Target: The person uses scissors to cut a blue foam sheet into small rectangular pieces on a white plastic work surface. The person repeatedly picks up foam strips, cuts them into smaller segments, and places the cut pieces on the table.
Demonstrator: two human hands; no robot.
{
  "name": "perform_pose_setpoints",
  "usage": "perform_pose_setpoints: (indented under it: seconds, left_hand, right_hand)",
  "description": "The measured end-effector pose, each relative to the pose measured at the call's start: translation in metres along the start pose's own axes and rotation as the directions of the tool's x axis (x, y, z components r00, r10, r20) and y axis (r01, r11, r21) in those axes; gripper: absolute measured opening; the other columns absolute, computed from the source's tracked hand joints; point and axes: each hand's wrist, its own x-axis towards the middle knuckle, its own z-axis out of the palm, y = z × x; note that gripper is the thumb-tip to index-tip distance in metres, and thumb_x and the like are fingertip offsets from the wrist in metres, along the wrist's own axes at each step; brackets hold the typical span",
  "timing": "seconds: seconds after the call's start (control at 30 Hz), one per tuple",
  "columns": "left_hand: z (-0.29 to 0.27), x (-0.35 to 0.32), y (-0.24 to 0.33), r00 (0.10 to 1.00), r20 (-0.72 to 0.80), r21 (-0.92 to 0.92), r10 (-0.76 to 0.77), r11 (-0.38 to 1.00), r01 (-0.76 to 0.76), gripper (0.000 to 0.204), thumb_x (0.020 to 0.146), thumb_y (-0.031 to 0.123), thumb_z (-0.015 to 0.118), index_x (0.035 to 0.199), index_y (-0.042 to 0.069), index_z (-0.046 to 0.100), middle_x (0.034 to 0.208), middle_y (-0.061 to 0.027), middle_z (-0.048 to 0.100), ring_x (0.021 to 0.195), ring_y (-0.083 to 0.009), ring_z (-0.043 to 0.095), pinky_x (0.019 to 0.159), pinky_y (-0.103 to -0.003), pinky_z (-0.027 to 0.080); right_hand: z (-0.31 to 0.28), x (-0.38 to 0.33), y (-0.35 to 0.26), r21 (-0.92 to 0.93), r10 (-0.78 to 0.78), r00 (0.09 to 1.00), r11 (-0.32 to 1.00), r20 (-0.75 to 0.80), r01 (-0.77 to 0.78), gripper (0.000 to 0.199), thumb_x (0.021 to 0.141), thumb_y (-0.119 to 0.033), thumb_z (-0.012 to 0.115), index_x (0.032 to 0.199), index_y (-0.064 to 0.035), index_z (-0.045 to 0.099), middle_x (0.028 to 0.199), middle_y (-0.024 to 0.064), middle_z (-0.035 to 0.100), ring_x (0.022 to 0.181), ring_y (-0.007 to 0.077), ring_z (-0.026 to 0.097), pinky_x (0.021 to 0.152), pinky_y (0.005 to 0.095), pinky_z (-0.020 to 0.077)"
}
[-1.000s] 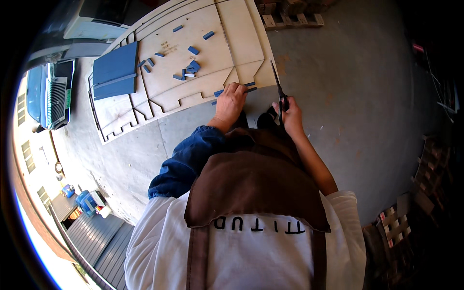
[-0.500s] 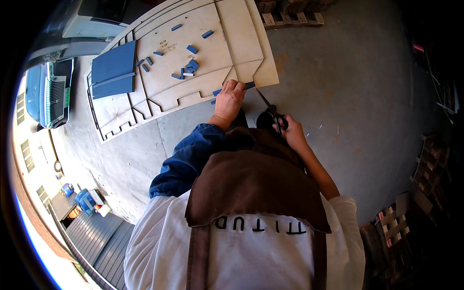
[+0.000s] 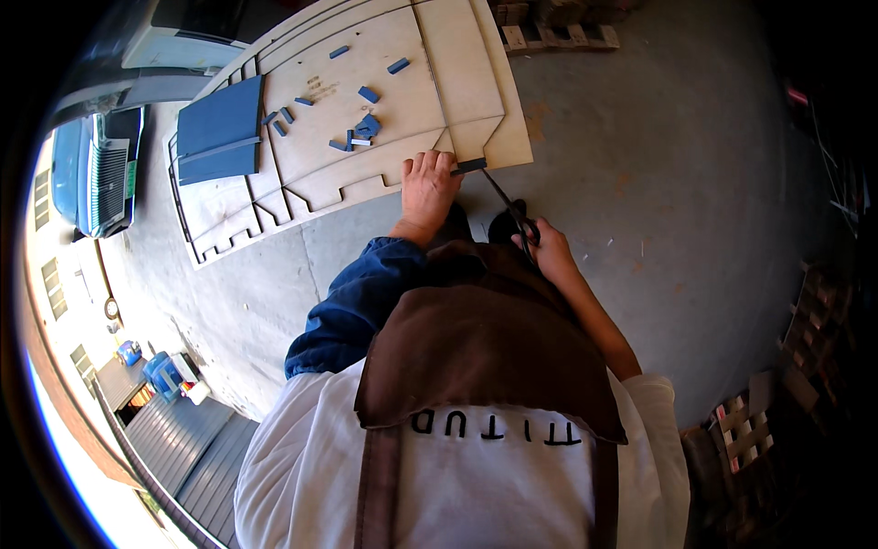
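My left hand [image 3: 428,188] is closed at the near edge of a large pale board [image 3: 468,87], pinching a short dark blue strip [image 3: 470,166] that sticks out to the right of its fingers. My right hand [image 3: 552,252] grips a pair of dark scissors [image 3: 514,211], its fingers in the handles. The blades point up and left, with their tips by the right end of the strip. Several small blue blocks [image 3: 369,94] lie scattered over the board, some in a cluster [image 3: 368,125]. A larger blue sheet [image 3: 219,123] rests at the board's left side.
Black curved lines and notched outlines run across the board. Grey concrete floor [image 3: 658,183] spreads to the right, with small white scraps on it. Wooden pallets [image 3: 567,37] stand at the far side and at the lower right [image 3: 745,430]. A vehicle [image 3: 96,174] is at the left.
The left hand has turned and shifted slightly left, and the strip now shows more beyond its fingers. The scissors look narrower, their blades closer together near the strip's end.
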Motion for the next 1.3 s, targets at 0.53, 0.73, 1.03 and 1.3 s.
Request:
perform_pose_setpoints:
  seconds: [0.53, 0.73, 1.03, 1.3]
  left_hand:
    - [0.0, -0.003, -0.015, 0.996, 0.03, -0.086, 0.083, 0.993, -0.08, 0.019, 0.079, 0.02, 0.065, 0.095, 0.011, 0.064, 0.097, -0.0044, 0.059, 0.096, -0.0255, 0.053, 0.085, -0.039, 0.037]
    - [0.002, -0.004, -0.014, 0.997, 0.016, -0.087, 0.075, 0.993, -0.074, 0.017, 0.075, 0.019, 0.067, 0.092, 0.013, 0.064, 0.092, -0.0026, 0.058, 0.097, -0.0226, 0.052, 0.091, -0.039, 0.034]
    - [-0.042, 0.015, -0.013, 0.903, 0.307, -0.774, -0.299, 0.474, 0.42, 0.011, 0.087, 0.013, 0.061, 0.094, 0.005, 0.06, 0.079, -0.0033, 0.063, 0.064, -0.0121, 0.058, 0.058, -0.024, 0.043]
    - [-0.078, 0.033, -0.048, 0.81, 0.528, -0.797, -0.255, 0.18, 0.576, 0.012, 0.088, 0.014, 0.062, 0.094, 0.004, 0.059, 0.079, -0.0015, 0.064, 0.064, -0.007, 0.055, 0.058, -0.02, 0.042]
  right_hand:
    - [-0.002, -0.001, -0.007, 0.038, 0.046, 0.999, 0.998, 0.013, -0.047, 0.037, 0.08, -0.028, 0.074, 0.081, -0.0018, 0.048, 0.069, 0.0119, 0.057, 0.061, 0.0239, 0.053, 0.061, 0.0345, 0.0466]
    - [-0.001, -0.002, -0.007, 0.025, 0.055, 0.998, 0.998, 0.008, -0.056, 0.037, 0.081, -0.028, 0.074, 0.081, -0.0018, 0.048, 0.067, 0.0117, 0.057, 0.06, 0.0242, 0.053, 0.061, 0.0345, 0.0467]
    - [-0.046, -0.002, -0.055, 0.095, -0.052, 0.991, 0.995, 0.124, 0.04, 0.049, 0.084, -0.048, 0.064, 0.089, -0.0011, 0.052, 0.076, 0.0152, 0.06, 0.069, 0.027, 0.057, 0.066, 0.0363, 0.0468]
    - [-0.011, 0.057, -0.125, 0.053, -0.178, 0.938, 0.984, 0.298, 0.17, 0.068, 0.081, -0.066, 0.055, 0.09, 0.0006, 0.052, 0.081, 0.0206, 0.06, 0.078, 0.0356, 0.059, 0.07, 0.0413, 0.0455]
